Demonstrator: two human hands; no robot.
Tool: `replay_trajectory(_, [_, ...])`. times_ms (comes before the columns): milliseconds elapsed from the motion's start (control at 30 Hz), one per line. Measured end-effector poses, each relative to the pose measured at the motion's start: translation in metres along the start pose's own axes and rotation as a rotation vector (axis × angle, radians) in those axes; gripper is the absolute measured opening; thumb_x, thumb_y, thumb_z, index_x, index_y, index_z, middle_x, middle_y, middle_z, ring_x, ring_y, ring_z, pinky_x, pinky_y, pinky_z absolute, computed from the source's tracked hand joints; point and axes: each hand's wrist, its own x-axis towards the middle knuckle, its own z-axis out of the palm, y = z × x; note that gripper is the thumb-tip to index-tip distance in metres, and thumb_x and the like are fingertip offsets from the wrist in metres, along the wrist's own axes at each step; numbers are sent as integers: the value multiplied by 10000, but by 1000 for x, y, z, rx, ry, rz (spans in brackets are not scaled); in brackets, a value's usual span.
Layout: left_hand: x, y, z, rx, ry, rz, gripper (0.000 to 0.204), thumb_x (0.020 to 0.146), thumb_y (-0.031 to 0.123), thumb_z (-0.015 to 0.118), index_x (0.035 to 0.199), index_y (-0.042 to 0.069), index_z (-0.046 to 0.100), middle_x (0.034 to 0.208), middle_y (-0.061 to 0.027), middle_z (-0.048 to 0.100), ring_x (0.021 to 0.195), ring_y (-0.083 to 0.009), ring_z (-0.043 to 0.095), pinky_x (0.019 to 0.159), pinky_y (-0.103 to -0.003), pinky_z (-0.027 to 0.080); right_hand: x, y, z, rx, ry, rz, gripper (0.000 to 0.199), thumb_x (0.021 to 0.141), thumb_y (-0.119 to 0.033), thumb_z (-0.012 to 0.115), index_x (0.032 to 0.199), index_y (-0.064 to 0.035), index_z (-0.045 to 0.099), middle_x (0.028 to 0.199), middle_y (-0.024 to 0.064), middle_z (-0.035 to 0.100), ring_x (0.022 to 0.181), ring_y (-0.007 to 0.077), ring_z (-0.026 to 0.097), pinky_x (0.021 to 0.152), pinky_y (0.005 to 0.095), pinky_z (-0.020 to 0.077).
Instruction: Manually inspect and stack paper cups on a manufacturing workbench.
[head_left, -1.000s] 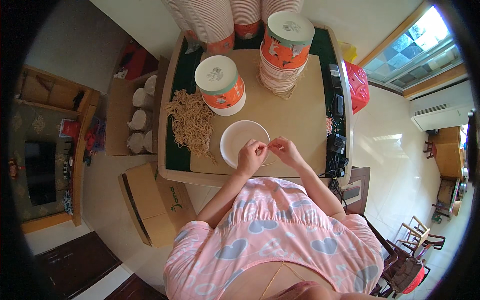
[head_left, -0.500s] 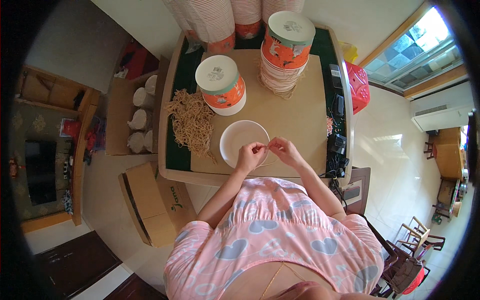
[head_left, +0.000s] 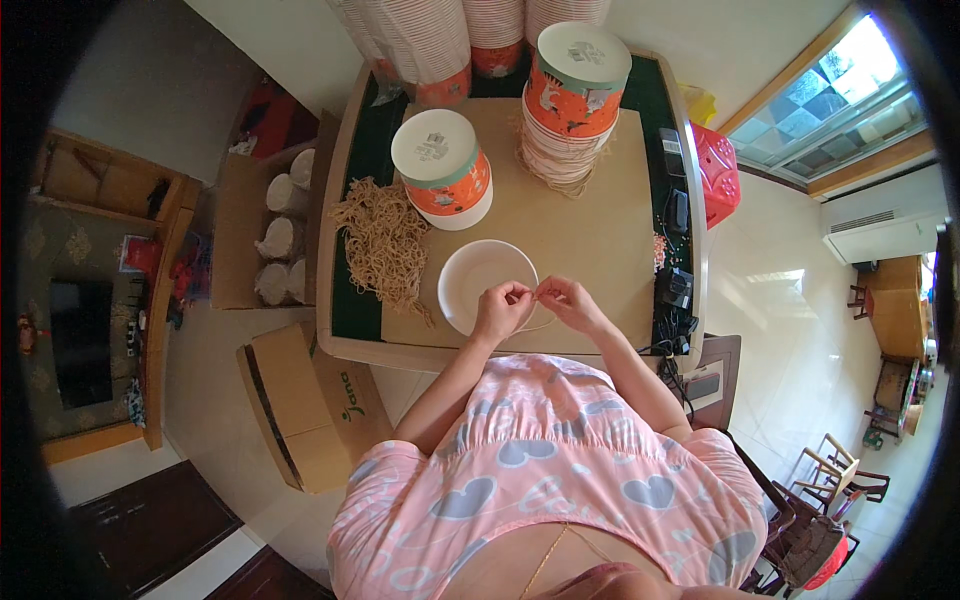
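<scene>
A white paper bowl (head_left: 480,280) lies open side up on a brown cardboard sheet (head_left: 590,230) near the table's front edge. My left hand (head_left: 503,308) and my right hand (head_left: 562,300) meet over the bowl's near right rim, fingertips pinched together on a thin tan string that is too small to make out fully. A heap of tan strings (head_left: 385,245) lies to the left of the bowl. Behind it stand a short stack of orange and white paper bowls (head_left: 442,168) and a taller stack (head_left: 572,100), both upside down.
More tall cup stacks (head_left: 420,40) line the table's back edge. Dark devices and cables (head_left: 678,290) sit along the right edge, a red plastic stool (head_left: 715,170) beside it. Cardboard boxes (head_left: 300,400) and a box of white rolls (head_left: 280,240) stand on the floor at left.
Both hands have shifted slightly right and toward the bowl's near rim, staying pinched together. Nothing else moved.
</scene>
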Motion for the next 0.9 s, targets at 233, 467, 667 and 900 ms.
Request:
replay_trajectory(233, [2, -13, 7, -109, -54, -14, 98, 795, 86, 644, 832, -5, 652, 724, -31, 653, 659, -65, 576, 593, -224, 457, 0, 10, -5, 73, -55, 15, 128, 822, -106, 617, 922, -34, 583, 797, -15, 567, 723, 57, 501, 641, 216, 430])
replay_trajectory(467, [5, -24, 10, -137, -79, -52, 85, 811, 61, 623, 837, -17, 646, 746, -33, 655, 676, -67, 581, 619, -213, 463, -1, 3, 0, 45, -32, 24, 125, 818, -117, 635, 895, -36, 578, 766, -15, 557, 703, 63, 501, 614, 224, 431])
replay_trajectory(667, [7, -24, 10, -175, -98, -83, 82, 814, 61, 621, 850, -9, 647, 746, -26, 653, 674, -63, 580, 629, -211, 465, -6, -17, 2, -150, 142, -78, 84, 829, -104, 608, 863, -27, 607, 727, 31, 581, 673, 87, 509, 605, 245, 434])
replay_trajectory(900, [1, -2, 11, -132, -94, 95, 157, 775, 89, 675, 911, 26, 629, 703, 21, 611, 614, -23, 526, 557, -196, 440, -8, -24, 1, -189, 241, -140, 85, 801, -82, 616, 857, -36, 661, 758, 92, 594, 657, 173, 557, 616, 287, 458])
